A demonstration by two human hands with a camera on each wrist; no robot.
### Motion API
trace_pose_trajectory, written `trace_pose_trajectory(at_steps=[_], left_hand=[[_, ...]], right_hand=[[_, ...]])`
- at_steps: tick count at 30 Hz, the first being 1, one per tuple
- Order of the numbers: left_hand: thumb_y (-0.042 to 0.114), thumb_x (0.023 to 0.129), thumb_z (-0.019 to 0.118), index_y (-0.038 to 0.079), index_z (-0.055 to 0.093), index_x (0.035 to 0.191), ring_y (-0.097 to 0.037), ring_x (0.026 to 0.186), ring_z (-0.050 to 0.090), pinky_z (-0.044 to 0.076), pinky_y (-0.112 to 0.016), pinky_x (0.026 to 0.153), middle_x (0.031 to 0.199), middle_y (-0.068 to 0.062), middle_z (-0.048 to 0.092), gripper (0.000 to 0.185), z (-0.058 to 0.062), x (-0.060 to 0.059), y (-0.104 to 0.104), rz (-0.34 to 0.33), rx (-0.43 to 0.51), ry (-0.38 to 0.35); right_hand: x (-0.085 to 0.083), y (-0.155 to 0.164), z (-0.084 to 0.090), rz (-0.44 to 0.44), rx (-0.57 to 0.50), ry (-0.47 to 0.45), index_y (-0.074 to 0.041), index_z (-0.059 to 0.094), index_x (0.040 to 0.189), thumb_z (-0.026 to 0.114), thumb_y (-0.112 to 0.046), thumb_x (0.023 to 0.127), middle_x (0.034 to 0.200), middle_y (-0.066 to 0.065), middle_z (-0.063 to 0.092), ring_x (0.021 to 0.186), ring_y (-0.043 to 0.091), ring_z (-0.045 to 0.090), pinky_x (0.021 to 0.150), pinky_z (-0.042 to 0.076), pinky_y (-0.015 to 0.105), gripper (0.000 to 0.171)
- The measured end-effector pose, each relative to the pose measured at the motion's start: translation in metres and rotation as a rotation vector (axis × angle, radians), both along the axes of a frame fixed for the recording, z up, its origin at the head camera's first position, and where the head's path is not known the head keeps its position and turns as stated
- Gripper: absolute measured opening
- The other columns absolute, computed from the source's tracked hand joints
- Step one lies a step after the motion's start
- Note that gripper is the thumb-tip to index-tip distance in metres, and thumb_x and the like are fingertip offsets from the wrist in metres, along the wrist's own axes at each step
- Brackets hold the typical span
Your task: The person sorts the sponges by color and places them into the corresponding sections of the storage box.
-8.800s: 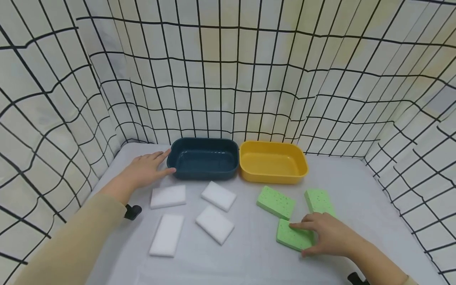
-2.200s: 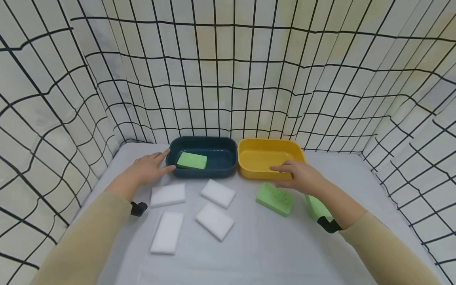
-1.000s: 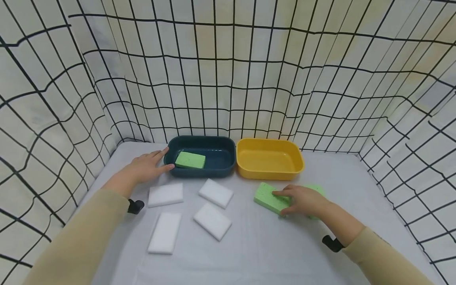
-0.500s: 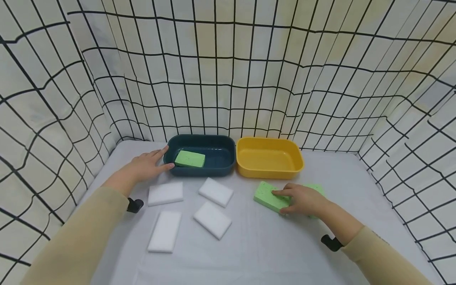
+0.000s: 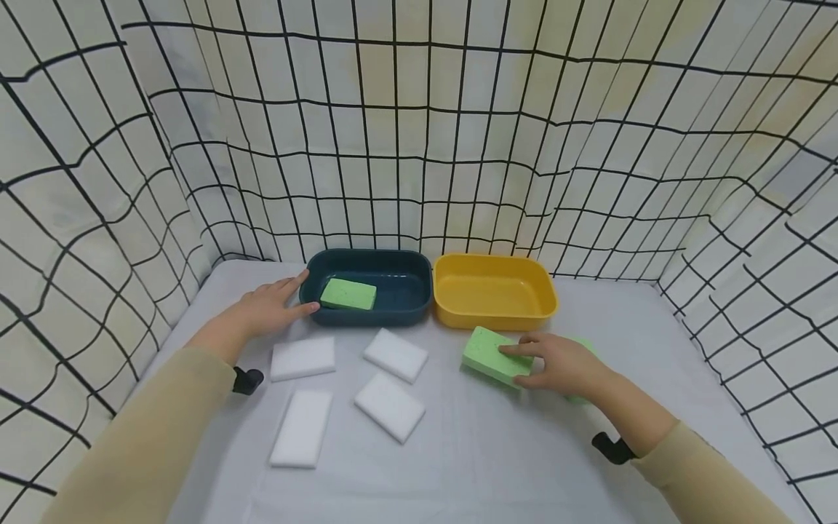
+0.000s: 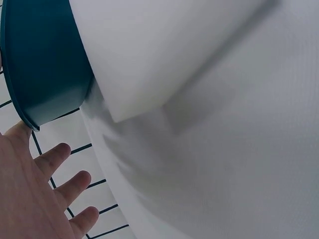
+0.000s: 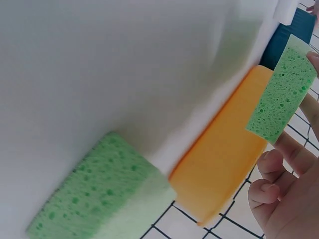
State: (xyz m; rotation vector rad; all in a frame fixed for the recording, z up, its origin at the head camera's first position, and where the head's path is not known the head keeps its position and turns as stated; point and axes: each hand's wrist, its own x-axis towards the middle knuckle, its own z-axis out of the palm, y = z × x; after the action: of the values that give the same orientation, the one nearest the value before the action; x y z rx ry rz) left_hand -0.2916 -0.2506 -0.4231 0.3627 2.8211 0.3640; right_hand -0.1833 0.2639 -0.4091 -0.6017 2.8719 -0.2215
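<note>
My right hand (image 5: 563,362) pinches a green sponge (image 5: 487,354) between thumb and fingers, tilted slightly off the cloth. The right wrist view shows that sponge (image 7: 283,92) held by its edges, with the other fingers curled below. Behind the hand lies a second green sponge (image 5: 581,345), partly hidden. My left hand (image 5: 265,306) touches the left end of a dark teal tub (image 5: 376,318), thumb and index at its rim and the other fingers spread. Inside that tub rests another green sponge (image 5: 348,294). A yellow tub (image 5: 495,321) stands directly right of it.
Several white sponges lie on the white cloth (image 5: 458,466) before the teal tub, among them an upper left one (image 5: 303,358) and a lower right one (image 5: 390,406). Black wire mesh (image 5: 425,156) over white sheeting encloses the back and both sides.
Earlier, one green sponge went from the table into the teal tub. My right hand came back from near the yellow tub, and the sponge it pinches has just risen slightly. The left hand stays.
</note>
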Motion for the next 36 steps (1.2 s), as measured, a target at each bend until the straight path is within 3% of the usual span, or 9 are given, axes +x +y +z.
trace_pose_trajectory(at_steps=[19, 36], left_hand=[[0.078, 0.092, 0.03, 0.017, 0.0, 0.161, -0.06, 0.139, 0.017, 0.013, -0.076, 0.107, 0.16, -0.028, 0.016, 0.096, 0.0, 0.001, 0.002, -0.002, -0.006, 0.011], [0.072, 0.096, 0.035, 0.014, 0.004, 0.16, -0.061, 0.136, 0.021, 0.019, -0.076, 0.105, 0.158, -0.03, 0.018, 0.093, 0.004, 0.001, 0.003, -0.02, -0.029, 0.029]], right_hand=[[-0.01, -0.021, 0.027, 0.056, -0.079, 0.055, -0.041, 0.061, 0.134, 0.074, -0.047, 0.086, 0.128, -0.003, 0.059, 0.106, 0.022, 0.06, 0.088, 0.052, 0.043, 0.051], [-0.057, -0.076, 0.049, 0.037, -0.122, 0.05, -0.043, 0.06, 0.135, 0.07, -0.049, 0.087, 0.132, -0.001, 0.056, 0.11, 0.024, 0.056, 0.087, 0.05, 0.038, 0.049]])
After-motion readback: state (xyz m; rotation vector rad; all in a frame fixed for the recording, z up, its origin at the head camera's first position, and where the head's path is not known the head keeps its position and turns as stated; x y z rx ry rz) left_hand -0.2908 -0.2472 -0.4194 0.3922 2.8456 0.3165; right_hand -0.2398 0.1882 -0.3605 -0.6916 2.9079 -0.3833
